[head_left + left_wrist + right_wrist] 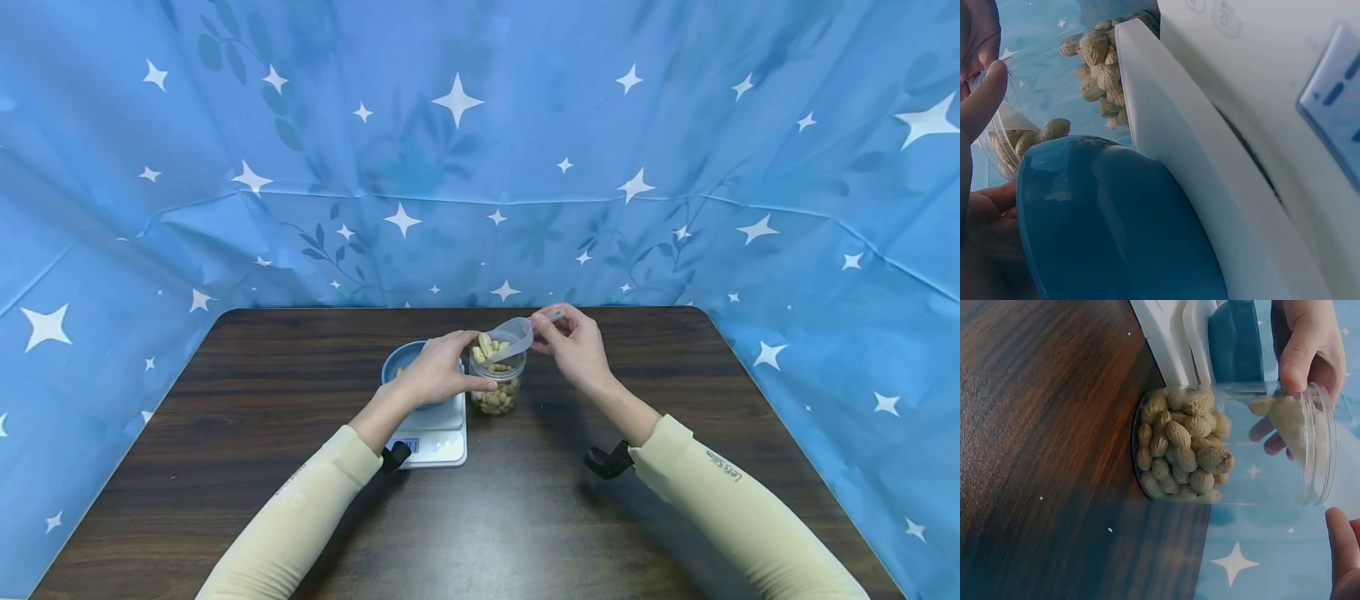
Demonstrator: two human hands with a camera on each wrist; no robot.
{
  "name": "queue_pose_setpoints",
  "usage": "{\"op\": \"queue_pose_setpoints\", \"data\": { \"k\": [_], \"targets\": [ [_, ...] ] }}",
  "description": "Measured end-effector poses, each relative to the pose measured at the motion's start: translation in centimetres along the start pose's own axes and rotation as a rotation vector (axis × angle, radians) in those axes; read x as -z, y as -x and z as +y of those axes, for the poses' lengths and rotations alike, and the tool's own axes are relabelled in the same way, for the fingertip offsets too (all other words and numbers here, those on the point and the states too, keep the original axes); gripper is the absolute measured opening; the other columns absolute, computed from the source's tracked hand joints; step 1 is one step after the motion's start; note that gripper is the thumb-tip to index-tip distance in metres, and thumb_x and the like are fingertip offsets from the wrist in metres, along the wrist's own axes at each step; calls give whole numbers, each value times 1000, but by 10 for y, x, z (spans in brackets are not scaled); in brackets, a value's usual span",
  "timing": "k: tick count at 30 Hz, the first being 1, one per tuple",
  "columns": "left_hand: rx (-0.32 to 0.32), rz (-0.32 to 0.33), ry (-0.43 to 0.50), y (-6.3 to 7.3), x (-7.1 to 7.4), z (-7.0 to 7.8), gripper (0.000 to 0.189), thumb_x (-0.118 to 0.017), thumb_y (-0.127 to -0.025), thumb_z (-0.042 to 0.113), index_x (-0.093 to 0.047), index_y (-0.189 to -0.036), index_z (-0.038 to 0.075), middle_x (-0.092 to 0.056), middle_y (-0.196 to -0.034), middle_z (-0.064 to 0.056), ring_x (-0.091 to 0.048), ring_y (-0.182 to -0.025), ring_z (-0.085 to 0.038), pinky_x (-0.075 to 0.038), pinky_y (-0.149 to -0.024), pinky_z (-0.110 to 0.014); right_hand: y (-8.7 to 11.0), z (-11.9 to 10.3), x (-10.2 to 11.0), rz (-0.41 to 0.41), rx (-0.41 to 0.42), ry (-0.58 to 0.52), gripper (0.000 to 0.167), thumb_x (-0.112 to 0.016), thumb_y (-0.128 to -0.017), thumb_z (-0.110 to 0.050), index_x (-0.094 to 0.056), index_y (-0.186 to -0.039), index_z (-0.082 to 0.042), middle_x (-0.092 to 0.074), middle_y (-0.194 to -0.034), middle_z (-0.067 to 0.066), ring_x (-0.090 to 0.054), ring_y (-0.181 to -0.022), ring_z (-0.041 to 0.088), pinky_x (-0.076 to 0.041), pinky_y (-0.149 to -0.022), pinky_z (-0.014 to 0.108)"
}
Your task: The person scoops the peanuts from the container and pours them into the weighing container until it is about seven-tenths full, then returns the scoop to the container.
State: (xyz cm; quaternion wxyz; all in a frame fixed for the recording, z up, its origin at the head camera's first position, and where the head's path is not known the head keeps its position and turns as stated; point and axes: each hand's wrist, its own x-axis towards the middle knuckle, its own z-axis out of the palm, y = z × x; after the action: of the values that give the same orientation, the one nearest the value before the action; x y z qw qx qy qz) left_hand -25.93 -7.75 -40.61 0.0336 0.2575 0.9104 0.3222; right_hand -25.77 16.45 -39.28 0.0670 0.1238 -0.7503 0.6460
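Note:
A clear plastic jar point(1254, 487) stands upright on the table, its lower part filled with unshelled peanuts point(1179, 447). My left hand point(438, 371) grips it near the rim; in the right wrist view the thumb lies on the near side and fingers show behind the wall. My right hand point(576, 346) pinches the handle of a translucent scoop point(519, 333), tilted in the jar's mouth. Several peanuts point(486, 343) lie in the scoop. Just left of the jar, partly hidden by my left hand, a blue bowl point(1116, 225) sits on a white kitchen scale point(441, 450).
The dark wooden table point(525, 517) reaches back to a blue curtain point(480, 167) with white stars. Small pale crumbs lie near the jar in the right wrist view. Something peanut-coloured shows inside the bowl, mostly covered by my left hand.

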Motion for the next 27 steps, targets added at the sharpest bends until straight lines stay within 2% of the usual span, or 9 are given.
{"op": "queue_pose_setpoints", "data": {
  "k": [3, 10, 14, 18, 21, 27],
  "targets": [
    [-2, -6, -2, 0, 1, 0, 80, -86, -85, 41, -52, -148, 6, -63, -132, -7, -60, -118, -25, -47, -99, -48, 2, 0, -1, -6, 13, -3, 27, -64, -104, -19, -65, -115, 6, -68, -111, 23, -70, -96, 21, -59, -80, 35],
    [-16, -10, -8, 1, 2, 0, 79, -85, -86, 42, -52, -148, 6, -62, -135, -8, -60, -118, -24, -45, -102, -49, 7, -2, -3, -87, 73, 10, 21, -67, -102, -15, -68, -111, 4, -72, -109, 19, -73, -99, 27, -59, -83, 38],
    [-11, -12, -15, 1, 2, 0, 81, -84, -86, 43, -51, -149, 4, -61, -135, -9, -60, -118, -24, -45, -102, -49, 6, 0, -1, -42, 43, -54, 23, -63, -104, -14, -65, -114, 7, -69, -113, 22, -71, -102, 25, -58, -85, 35],
    [-5, -10, -29, 1, 3, 0, 83, -84, -86, 45, -50, -149, 3, -62, -134, -10, -60, -119, -25, -39, -108, -53, 7, 0, 3, 10, -16, -113, 26, -61, -105, -14, -62, -117, 10, -67, -116, 26, -71, -101, 21, -58, -85, 36],
    [-6, -11, -32, 1, 3, -1, 83, -84, -86, 44, -50, -149, 3, -62, -135, -11, -60, -120, -27, -34, -111, -56, 8, 2, 5, 41, -43, -148, 28, -61, -105, -15, -60, -117, 11, -67, -115, 24, -71, -98, 19, -58, -84, 37],
    [-5, -10, -29, 0, 2, -1, 82, -84, -85, 44, -50, -150, 6, -61, -138, -10, -59, -124, -27, -31, -113, -57, 10, 9, 10, 78, -59, -203, 30, -60, -105, -14, -58, -119, 12, -67, -112, 19, -70, -97, 18, -58, -83, 37]
  ]
}}
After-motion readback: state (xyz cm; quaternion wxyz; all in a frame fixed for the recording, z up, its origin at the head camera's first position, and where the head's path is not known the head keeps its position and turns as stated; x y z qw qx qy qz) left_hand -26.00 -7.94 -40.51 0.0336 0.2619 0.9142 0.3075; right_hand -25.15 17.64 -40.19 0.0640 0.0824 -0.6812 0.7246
